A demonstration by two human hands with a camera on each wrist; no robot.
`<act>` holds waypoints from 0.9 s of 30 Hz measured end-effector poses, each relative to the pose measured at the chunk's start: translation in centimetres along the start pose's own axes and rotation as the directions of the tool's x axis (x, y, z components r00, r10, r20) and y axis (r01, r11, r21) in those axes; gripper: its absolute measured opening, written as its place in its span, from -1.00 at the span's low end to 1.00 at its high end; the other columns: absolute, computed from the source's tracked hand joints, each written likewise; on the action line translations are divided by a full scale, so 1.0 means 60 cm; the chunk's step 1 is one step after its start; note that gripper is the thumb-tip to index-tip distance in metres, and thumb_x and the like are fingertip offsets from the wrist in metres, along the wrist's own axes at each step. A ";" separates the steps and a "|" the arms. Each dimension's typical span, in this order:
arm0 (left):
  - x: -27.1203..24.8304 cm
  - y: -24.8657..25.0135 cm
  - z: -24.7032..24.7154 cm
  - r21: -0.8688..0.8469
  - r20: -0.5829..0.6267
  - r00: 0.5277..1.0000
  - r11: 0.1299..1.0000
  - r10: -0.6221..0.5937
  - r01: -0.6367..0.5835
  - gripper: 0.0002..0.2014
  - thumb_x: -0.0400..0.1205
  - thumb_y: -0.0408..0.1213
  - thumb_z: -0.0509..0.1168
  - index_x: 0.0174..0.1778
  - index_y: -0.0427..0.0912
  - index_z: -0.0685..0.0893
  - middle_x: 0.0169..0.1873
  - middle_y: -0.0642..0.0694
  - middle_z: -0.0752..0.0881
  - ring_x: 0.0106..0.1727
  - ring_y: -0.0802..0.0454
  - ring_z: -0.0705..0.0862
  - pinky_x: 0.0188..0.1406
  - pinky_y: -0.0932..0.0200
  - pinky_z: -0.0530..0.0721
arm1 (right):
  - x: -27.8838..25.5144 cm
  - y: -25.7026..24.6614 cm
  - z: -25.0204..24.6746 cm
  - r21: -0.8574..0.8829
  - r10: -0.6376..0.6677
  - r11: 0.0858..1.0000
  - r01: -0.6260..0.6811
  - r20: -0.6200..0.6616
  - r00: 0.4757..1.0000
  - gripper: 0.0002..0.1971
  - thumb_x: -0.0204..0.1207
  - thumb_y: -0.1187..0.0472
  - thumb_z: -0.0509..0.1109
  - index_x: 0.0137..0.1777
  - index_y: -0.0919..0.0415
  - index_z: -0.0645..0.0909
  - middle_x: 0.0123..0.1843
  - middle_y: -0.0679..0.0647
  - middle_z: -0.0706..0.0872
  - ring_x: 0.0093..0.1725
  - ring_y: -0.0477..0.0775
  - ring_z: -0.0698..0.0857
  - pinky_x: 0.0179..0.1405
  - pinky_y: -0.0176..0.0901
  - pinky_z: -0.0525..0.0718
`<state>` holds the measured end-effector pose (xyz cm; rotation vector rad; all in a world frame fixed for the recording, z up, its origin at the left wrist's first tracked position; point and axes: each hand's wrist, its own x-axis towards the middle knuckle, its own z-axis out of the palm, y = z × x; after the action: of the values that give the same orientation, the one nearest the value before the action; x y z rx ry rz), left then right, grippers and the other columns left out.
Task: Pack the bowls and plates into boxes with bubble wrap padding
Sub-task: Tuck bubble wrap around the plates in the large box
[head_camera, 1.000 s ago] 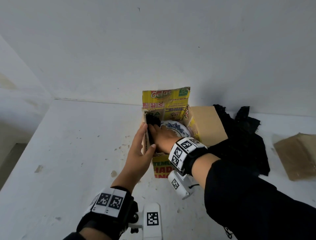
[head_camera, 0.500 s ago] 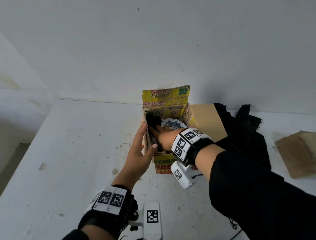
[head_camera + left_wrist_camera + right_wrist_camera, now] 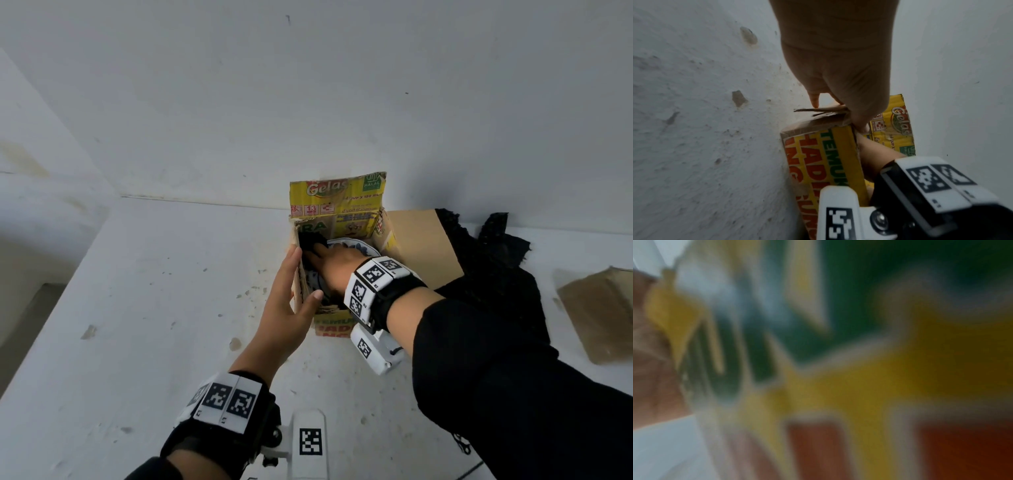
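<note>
A: Box (image 3: 337, 219) first – where does it sit?

B: Yellow printed carton, at about 12 o'clock from the person, on the white floor (image 3: 154, 308), its far flap upright against the white wall (image 3: 308, 85). A blue-and-white plate (image 3: 356, 247) lies inside, and some dark material (image 3: 310, 241) sits in the far left corner.

A: Left hand (image 3: 286, 308)?

B: Fingers straight and together, flat against the outside of the box's left wall, thumb hooked over the top edge near the front corner. The left wrist view shows the same: thumb (image 3: 863, 120) over the frayed cardboard rim, a fingertip on the outer face. So it is spread around the wall, not closed.

A: Right hand (image 3: 334, 270)?

B: Reaching into the box from 5 o'clock, over the plate, fingertips at the dark material in the corner. Whether they pinch it or only press it, I cannot tell; the right wrist view is a blur of yellow, green and red print.

A: Edges and room around?

B: From the box, bare floor runs from 7 to 10 o'clock. At 3 o'clock a brown flap (image 3: 421, 246) lies open, touching a heap of black bubble wrap (image 3: 493, 274). Further right, well apart, lies a flat brown cardboard piece (image 3: 603, 315)
</note>
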<state>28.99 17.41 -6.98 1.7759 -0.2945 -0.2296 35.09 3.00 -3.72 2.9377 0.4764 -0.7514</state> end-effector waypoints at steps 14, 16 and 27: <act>-0.002 -0.001 -0.002 0.039 0.021 0.999 0.999 0.036 -0.037 -0.30 0.56 0.03 0.24 0.61 0.19 0.10 0.62 0.25 0.08 0.62 0.27 0.10 0.52 -0.14 0.36 | -0.034 0.009 0.027 0.119 0.125 0.988 -0.102 -0.206 0.971 -0.21 0.43 0.39 0.41 0.59 0.21 0.06 0.59 0.22 0.08 0.39 0.32 0.43 0.15 0.05 0.53; -0.001 -0.001 -0.003 0.039 0.026 0.999 0.999 0.037 -0.038 -0.30 0.56 0.04 0.24 0.61 0.20 0.09 0.62 0.26 0.08 0.62 0.27 0.11 0.52 -0.16 0.36 | -0.027 0.016 0.035 0.150 0.155 0.981 -0.126 -0.204 0.967 -0.23 0.44 0.37 0.42 0.58 0.28 0.10 0.59 0.20 0.10 0.43 0.32 0.39 0.21 0.10 0.54; 0.002 -0.009 0.000 0.023 0.034 0.998 0.998 0.050 -0.051 -0.35 0.65 -0.16 0.24 0.63 0.11 0.09 0.64 0.20 0.06 0.64 0.22 0.06 0.56 -0.21 0.29 | 0.004 0.031 0.039 0.049 0.086 0.995 -0.084 -0.045 0.995 -0.15 0.43 -0.04 0.40 0.62 -0.14 -0.03 0.62 0.04 0.06 0.48 0.31 0.18 0.24 0.29 0.52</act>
<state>29.12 17.48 -7.48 1.7874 -0.3675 -0.2209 34.79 0.94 -5.90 3.0031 0.3389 -0.6948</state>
